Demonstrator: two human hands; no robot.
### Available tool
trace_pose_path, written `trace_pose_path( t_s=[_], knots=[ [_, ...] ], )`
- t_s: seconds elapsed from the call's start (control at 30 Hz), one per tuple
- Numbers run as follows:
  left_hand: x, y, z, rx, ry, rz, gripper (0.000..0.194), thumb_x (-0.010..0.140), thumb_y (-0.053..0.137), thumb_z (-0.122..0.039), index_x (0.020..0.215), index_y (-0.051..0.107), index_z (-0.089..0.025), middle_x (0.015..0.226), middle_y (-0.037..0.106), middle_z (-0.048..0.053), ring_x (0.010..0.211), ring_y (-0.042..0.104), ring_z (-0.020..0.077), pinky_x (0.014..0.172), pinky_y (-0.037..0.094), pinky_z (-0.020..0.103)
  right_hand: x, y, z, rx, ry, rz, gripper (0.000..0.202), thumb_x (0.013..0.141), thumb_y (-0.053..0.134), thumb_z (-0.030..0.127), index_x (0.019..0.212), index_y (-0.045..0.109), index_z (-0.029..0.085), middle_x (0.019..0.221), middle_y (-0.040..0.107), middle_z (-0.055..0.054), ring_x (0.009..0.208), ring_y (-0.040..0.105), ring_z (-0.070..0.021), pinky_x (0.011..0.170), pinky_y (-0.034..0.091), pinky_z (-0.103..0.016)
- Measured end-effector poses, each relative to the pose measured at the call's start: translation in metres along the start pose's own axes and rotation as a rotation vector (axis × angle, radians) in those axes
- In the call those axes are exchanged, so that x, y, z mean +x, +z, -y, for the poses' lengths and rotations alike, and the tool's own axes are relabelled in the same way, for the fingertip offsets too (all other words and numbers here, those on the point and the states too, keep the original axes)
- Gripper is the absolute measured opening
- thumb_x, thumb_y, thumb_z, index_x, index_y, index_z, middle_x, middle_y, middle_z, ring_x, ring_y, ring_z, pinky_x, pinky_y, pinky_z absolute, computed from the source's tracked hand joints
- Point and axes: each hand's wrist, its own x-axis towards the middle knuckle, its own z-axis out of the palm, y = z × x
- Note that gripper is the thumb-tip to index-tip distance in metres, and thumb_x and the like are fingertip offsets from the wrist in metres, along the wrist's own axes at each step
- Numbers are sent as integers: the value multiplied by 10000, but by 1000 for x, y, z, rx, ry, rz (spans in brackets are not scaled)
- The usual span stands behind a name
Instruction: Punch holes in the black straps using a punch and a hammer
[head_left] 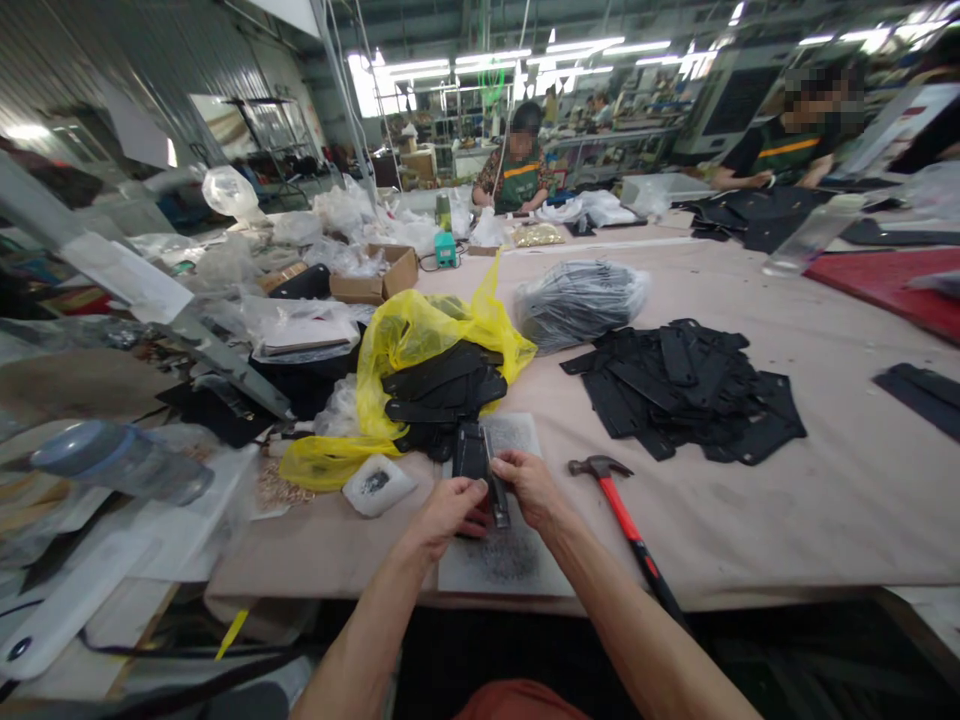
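Observation:
Both hands meet over a pale, speckled board [525, 570] at the table's front edge. My left hand [452, 510] is closed on a flat black piece [470, 452], thumb and fingers at its lower end. My right hand [525, 485] pinches a narrow dark strip [498, 500] beside that piece, its fingertips near my left thumb. Just beyond, black pieces [446, 385] lie in an open yellow plastic bag [405, 325]. A small white container [379, 485] with tiny dark bits stands left of the board. Right of my hands lies a hammer [619, 505] with a red and black handle.
A heap of black pieces [686, 385] lies right, behind the hammer. Beyond are a filled clear bag [581, 300] and a cardboard box [379, 278]. A bottle [120, 462] lies at the left, under a slanting metal post [210, 355]. Two people sit across the table.

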Motion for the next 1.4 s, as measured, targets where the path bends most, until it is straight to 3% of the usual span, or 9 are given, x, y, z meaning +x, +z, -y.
trace_pose_path(
  t_s=[0.17, 0.33, 0.43, 0.63, 0.83, 1.0, 1.13, 1.27, 1.4],
  knots=[
    [5, 1, 12, -194, -23, 23, 542, 617, 813, -532, 947, 641, -137, 822, 691, 60, 674, 671, 168, 600, 519, 272, 0, 10, 6, 32, -28, -37, 305, 525, 763, 340, 729, 619, 166, 619, 590, 35, 579, 498, -115, 596, 382, -256],
    [6, 4, 18, -182, 4, -5, 489, 595, 851, -452, 899, 652, -124, 774, 673, 39, 633, 647, 145, 546, 498, 238, -1, 8, 4, 15, -45, -36, 270, 506, 768, 284, 710, 638, 165, 614, 589, 41, 595, 505, -118, 613, 387, -262],
    [3, 6, 16, -163, 29, 59, 458, 634, 833, -454, 887, 645, -122, 756, 673, 46, 617, 652, 149, 533, 491, 229, -3, 5, 4, -8, -43, 22, 247, 540, 766, 282, 716, 649, 154, 611, 587, 35, 579, 503, -113, 583, 386, -255],
    [-2, 4, 16, -286, 77, 205, 529, 672, 825, -447, 1051, 630, -133, 890, 711, 90, 697, 708, 206, 604, 524, 264, -7, -1, 5, 94, 57, 211, 340, 654, 745, 401, 867, 673, 146, 647, 588, 16, 506, 478, -101, 430, 338, -219],
    [-2, 1, 25, -421, 97, 261, 460, 717, 813, -376, 1053, 626, -124, 914, 713, 92, 760, 720, 223, 655, 556, 281, -5, -6, 0, 204, 120, 287, 308, 639, 792, 304, 885, 713, 136, 839, 692, -56, 637, 596, -113, 530, 443, -207],
    [-7, 0, 22, -430, 115, 330, 448, 751, 787, -342, 1096, 612, -114, 966, 719, 122, 795, 726, 240, 680, 565, 292, -7, -5, -3, 344, 169, 302, 312, 612, 806, 235, 896, 704, 156, 777, 692, -36, 559, 574, -105, 431, 386, -184],
    [-11, -2, 19, -404, 132, 415, 436, 801, 737, -318, 1153, 569, -124, 977, 721, 138, 814, 728, 251, 706, 568, 315, -10, -3, 2, 379, 181, 311, 311, 607, 813, 216, 889, 707, 138, 769, 686, -33, 618, 597, -110, 516, 463, -195],
    [-11, -2, 24, -379, 119, 451, 402, 805, 720, -299, 1129, 558, -125, 974, 722, 147, 843, 727, 277, 730, 570, 350, -9, -1, 4, 339, 159, 339, 307, 604, 818, 220, 866, 691, 123, 614, 600, 31, 481, 476, -58, 431, 389, -166],
    [-12, -1, 27, -400, 95, 474, 360, 810, 703, -291, 1096, 570, -119, 1000, 716, 153, 872, 723, 285, 761, 567, 367, -8, -1, 0, 267, 153, 366, 322, 632, 806, 279, 867, 629, 150, 487, 533, 71, 378, 403, -62, 359, 321, -172]
  ],
)
